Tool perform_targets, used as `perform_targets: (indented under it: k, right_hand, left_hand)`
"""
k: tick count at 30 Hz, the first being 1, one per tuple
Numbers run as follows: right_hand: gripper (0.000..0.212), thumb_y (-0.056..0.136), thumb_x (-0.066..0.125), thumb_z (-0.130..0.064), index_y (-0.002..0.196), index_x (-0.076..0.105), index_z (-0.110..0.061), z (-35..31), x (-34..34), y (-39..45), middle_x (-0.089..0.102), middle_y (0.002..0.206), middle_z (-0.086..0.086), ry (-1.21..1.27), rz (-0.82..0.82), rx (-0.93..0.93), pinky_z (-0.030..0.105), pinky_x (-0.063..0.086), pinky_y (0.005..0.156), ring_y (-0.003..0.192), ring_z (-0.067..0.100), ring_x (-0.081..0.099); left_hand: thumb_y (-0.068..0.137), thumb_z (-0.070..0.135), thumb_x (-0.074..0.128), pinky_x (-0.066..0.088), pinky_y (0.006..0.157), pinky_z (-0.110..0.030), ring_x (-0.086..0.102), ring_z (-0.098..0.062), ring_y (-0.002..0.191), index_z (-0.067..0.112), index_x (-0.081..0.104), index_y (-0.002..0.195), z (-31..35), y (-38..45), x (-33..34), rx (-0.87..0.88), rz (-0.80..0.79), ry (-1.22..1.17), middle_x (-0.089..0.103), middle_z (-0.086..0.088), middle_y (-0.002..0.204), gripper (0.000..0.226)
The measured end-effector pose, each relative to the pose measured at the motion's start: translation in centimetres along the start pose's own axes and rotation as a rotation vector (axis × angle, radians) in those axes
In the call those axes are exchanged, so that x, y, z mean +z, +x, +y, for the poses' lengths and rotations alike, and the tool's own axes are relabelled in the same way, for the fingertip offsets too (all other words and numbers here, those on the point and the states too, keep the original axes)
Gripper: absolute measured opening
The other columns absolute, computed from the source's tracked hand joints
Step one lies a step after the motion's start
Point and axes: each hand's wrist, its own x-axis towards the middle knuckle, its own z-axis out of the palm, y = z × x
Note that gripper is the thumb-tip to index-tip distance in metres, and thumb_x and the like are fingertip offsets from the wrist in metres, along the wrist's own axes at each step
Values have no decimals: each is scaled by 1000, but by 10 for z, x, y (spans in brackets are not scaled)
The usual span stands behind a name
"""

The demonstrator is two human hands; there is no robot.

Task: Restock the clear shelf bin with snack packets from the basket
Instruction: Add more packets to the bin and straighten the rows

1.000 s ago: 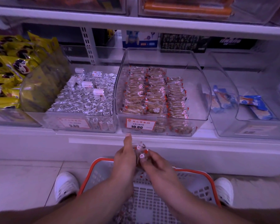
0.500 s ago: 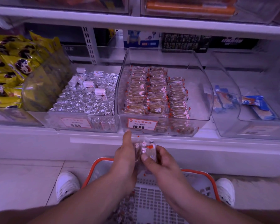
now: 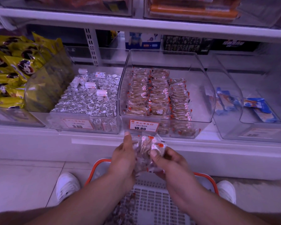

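Your left hand (image 3: 123, 157) and right hand (image 3: 167, 161) clasp a bunch of snack packets (image 3: 147, 148), long axes pointing toward the clear bin (image 3: 201, 88).

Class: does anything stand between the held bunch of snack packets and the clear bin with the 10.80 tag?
Only the clear bin's low front wall, above the bunch of clear red-marked snack packets; its top is open.

White shelving (image 3: 136, 27) (dim, purplish light) stands above a pale tiled floor (image 3: 23, 176)
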Motion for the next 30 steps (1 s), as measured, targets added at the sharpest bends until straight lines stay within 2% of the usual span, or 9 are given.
perform_targets:
  k: [5, 7, 10, 14, 17, 22, 25, 27, 30]
  right_hand:
    - [16, 86, 68, -12, 100, 72, -5, -14, -5, 4, 74, 103, 17, 11, 34, -88, 52, 50, 97, 103, 36, 68]
    - [20, 82, 70, -16, 100, 71, -6, -20, -9, 8, 75, 100, 14, 29, -2, -128, 50, 53, 89, 97, 34, 70]
    - [23, 78, 71, -18, 99, 71, -9, -23, -10, 8, 75, 95, 11, -10, -111, -104, 35, 51, 73, 85, 22, 70]
    - [11, 88, 68, -6, 99, 69, -7, -7, -2, 3, 74, 88, 13, -326, -62, -182, 44, 52, 77, 77, 19, 64]
    - [14, 88, 69, -6, 102, 69, -8, -6, -4, 3, 75, 95, 12, -280, -34, -232, 46, 54, 87, 91, 28, 70]
    - [35, 80, 68, -21, 111, 71, -6, -11, -3, 4, 72, 112, 17, 44, -212, -133, 37, 52, 91, 104, 29, 68]
    - [30, 81, 66, -24, 106, 73, -9, -4, 1, 3, 73, 107, 17, -7, -213, -109, 32, 52, 85, 96, 24, 67]
    - [25, 88, 65, -17, 111, 70, -8, 1, 2, 1, 74, 110, 11, -85, -210, -133, 32, 52, 93, 105, 23, 68]
    - [26, 88, 68, -11, 114, 70, -9, 3, 3, -1, 74, 111, 6, -138, -199, -171, 35, 49, 102, 111, 21, 67]
  left_hand:
    - [95, 61, 45, 58, 74, -61, 73, -39, 88, 13, 64, 97, 1, 5, -1, 8, 49, -26, 76, -16, 95, 52]
    - [96, 60, 44, 57, 75, -64, 73, -41, 83, 9, 63, 100, 1, 7, -2, 1, 48, -46, 76, -19, 91, 55]
    - [98, 56, 44, 60, 73, -51, 73, -34, 77, 5, 65, 105, 0, 10, -3, -21, 16, -68, 76, -17, 89, 56]
    - [93, 54, 57, 58, 63, -44, 68, -25, 63, 10, 67, 103, -3, 8, 2, 7, -28, 27, 74, -14, 81, 47]
    - [91, 48, 64, 57, 62, -39, 67, -26, 63, 5, 65, 108, -1, 5, 3, -2, -38, 20, 75, -20, 93, 46]
    - [92, 35, 68, 55, 71, -45, 70, -31, 74, 4, 68, 108, -1, 1, 3, 17, -60, 0, 75, -21, 94, 35]
    - [93, 16, 68, 51, 48, -26, 65, -24, 62, 0, 66, 111, -8, -1, 3, 42, -47, 0, 74, -21, 91, 24]
    - [89, 8, 70, 43, 38, -19, 61, -18, 50, -1, 64, 111, -10, -1, 3, 68, -6, -8, 72, -23, 86, 24]
    - [85, 4, 74, 52, 51, -27, 65, -23, 66, -6, 60, 113, -9, 1, 3, 86, 32, -71, 71, -30, 94, 33]
